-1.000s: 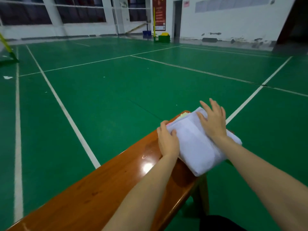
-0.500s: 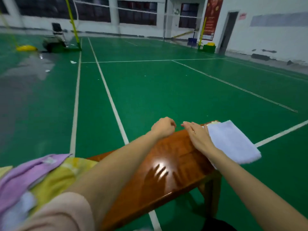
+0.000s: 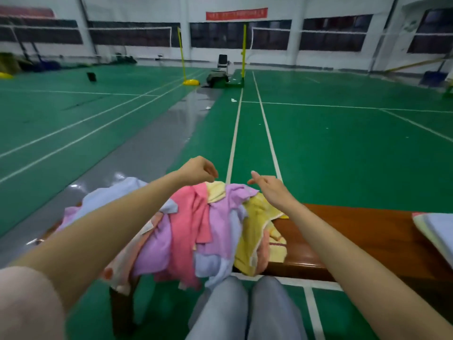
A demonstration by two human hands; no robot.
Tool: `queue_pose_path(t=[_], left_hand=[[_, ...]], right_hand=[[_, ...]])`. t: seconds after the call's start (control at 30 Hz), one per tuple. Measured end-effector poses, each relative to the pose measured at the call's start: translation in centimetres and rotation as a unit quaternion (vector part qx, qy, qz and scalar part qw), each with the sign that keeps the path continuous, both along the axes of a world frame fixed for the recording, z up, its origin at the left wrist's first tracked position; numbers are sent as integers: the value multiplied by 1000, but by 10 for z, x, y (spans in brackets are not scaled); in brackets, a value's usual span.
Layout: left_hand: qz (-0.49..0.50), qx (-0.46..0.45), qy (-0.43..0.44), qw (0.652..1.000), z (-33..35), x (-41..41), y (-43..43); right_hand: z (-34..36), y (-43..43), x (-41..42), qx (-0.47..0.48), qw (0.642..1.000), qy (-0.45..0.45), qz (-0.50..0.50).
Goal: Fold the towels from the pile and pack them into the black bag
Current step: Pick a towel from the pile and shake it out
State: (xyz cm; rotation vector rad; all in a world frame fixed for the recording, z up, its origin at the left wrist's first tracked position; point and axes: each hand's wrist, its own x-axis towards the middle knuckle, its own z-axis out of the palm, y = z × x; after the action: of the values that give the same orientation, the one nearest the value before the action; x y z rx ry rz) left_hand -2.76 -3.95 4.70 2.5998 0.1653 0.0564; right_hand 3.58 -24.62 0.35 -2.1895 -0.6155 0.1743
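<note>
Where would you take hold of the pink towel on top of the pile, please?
Probably pinch the pink towel at its upper end near the left hand, coming from above. It drapes lengthwise over the pile, so lifting that exposed end should peel it free.

Green court floor (image 3: pixel 343 148), wooden bench (image 3: pixel 355 231)

1. One pile of towels (image 3: pixel 196 227) on one wooden bench (image 3: pixel 355 231); exact towel number cannot be told;
2. One folded stack (image 3: pixel 438 229) at the bench's right end;
3. Two hands, left (image 3: pixel 198 170) and right (image 3: pixel 269 186);
4. Two yellow net posts (image 3: pixel 181 52).
</note>
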Motion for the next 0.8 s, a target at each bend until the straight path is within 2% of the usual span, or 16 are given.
queue_pose_path(t=[0.13,0.3,0.43,0.53,0.67,0.8], left_hand=[[6,68,35,997,-16,-30,45],[32,126,55,990,-31,-47,84],[47,235,146,960,-41,-62,106],[60,239,196,949,-61,-64,118],[96,252,124,955,-88,-67,123],[85,321,91,939,-98,-62,127]], right_hand=[[-10,62,-33,6,1000,8,25],[-26,100,-57,-25,999,-30,33],[-22,111,-63,-36,997,-38,53],[-17,112,-59,-4,998,-25,55],[-14,103,-52,34,997,37,58],[-10,102,-52,83,987,131,44]])
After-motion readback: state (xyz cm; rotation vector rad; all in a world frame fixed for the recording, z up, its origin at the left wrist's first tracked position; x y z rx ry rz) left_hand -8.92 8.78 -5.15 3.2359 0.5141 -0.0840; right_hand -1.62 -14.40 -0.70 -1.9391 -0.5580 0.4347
